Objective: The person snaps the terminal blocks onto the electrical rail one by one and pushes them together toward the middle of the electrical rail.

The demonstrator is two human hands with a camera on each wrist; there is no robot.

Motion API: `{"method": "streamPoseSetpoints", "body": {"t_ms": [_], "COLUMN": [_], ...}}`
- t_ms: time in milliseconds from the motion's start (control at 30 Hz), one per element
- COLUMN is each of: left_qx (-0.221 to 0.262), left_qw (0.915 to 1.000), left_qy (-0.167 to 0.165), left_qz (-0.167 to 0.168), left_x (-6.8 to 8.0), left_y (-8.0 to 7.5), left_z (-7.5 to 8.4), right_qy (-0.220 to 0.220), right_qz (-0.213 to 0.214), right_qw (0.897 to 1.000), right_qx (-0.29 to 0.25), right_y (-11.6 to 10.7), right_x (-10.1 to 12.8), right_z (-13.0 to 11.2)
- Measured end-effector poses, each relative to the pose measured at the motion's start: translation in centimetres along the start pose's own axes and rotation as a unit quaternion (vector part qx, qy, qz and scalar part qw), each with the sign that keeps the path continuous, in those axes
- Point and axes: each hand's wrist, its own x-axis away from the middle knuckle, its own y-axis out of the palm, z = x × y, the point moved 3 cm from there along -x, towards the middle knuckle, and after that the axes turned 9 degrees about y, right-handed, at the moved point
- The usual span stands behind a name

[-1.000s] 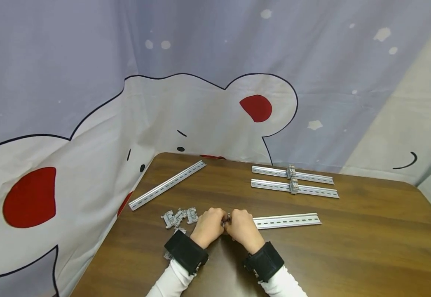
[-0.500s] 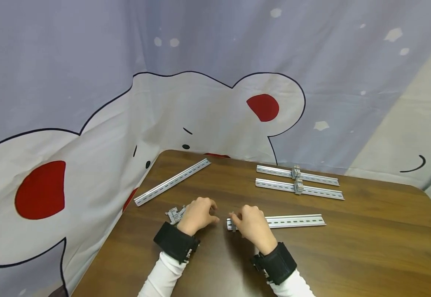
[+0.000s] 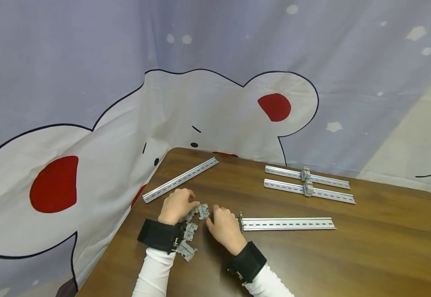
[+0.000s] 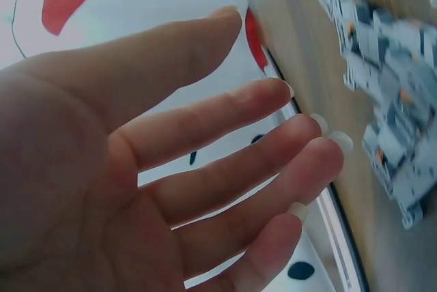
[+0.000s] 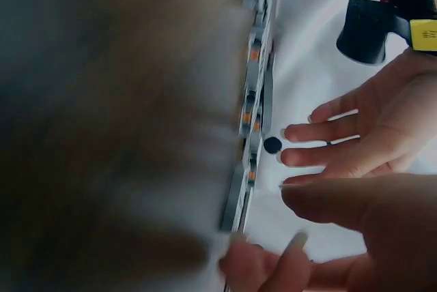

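Head view, left to right: slotted metal rail (image 3: pixel 180 180) is lying diagonally near the table's (image 3: pixel 349 255) left edge, its long axis running from near-left to far-right, touched by nothing; left hand (image 3: pixel 176 205) is resting just beside that rail's near end, palm down, fingers loosely spread toward the pile of grey terminal blocks (image 3: pixel 193 225); the pile is lying between the two hands and trailing back toward the left wrist band, its foremost block (image 3: pixel 203 211) sitting just off the left fingertips and just ahead of the right hand (image 3: pixel 223 229); both hands are equally near this block, the left coming from its left, the right from its near-right; right hand is hovering low, fingers loosely bent, nothing visibly held; near rail (image 3: pixel 286 224) is lying crosswise just to the right of the right hand, long axis left-right, one block seated at its left end; two far rails (image 3: pixel 308 183) are lying parallel, well apart from the hands, each carrying a block at mid-length.

Left wrist view: left hand (image 4: pixel 136 169) is showing wide, fingers (image 4: pixel 225 183) straight and apart, palm bare; blocks (image 4: pixel 389 94) are lying beyond the fingertips, blurred.

Right wrist view: right fingers (image 5: pixel 328 265) are appearing relaxed and holding nothing; much is blurred.
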Motion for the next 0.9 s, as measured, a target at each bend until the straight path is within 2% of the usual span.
{"method": "streamPoseSetpoints", "body": {"t_ms": [200, 333, 500, 667, 800, 900], "left_qx": [0.009, 0.008, 0.003, 0.001, -0.003, -0.006], "left_qw": [0.9999, 0.9999, 0.9997, 0.9993, 0.9991, 0.9989], "left_qy": [0.000, 0.004, 0.013, 0.023, 0.024, 0.025], "left_qz": [-0.009, -0.012, -0.019, -0.029, -0.034, -0.039], "left_x": [0.2, 0.2, -0.1, -0.2, -0.1, -0.1], "left_y": [0.4, 0.4, 0.2, 0.4, 0.9, 1.2], "left_z": [0.0, 0.5, 1.3, 1.7, 1.7, 1.8], "right_qy": [0.107, 0.136, 0.130, 0.115, 0.105, 0.080], "right_qz": [0.005, -0.010, -0.024, -0.036, -0.080, -0.100], "right_qw": [0.994, 0.990, 0.991, 0.993, 0.991, 0.992], "right_qx": [0.026, 0.031, 0.031, 0.018, 0.014, 0.019], "right_y": [1.4, 1.3, 0.3, -0.4, -0.4, -0.6], "right_x": [-0.9, -1.6, -2.2, -1.7, -0.6, 0.5], "right_z": [-0.6, -0.7, -0.6, -0.4, -0.3, -0.3]}}
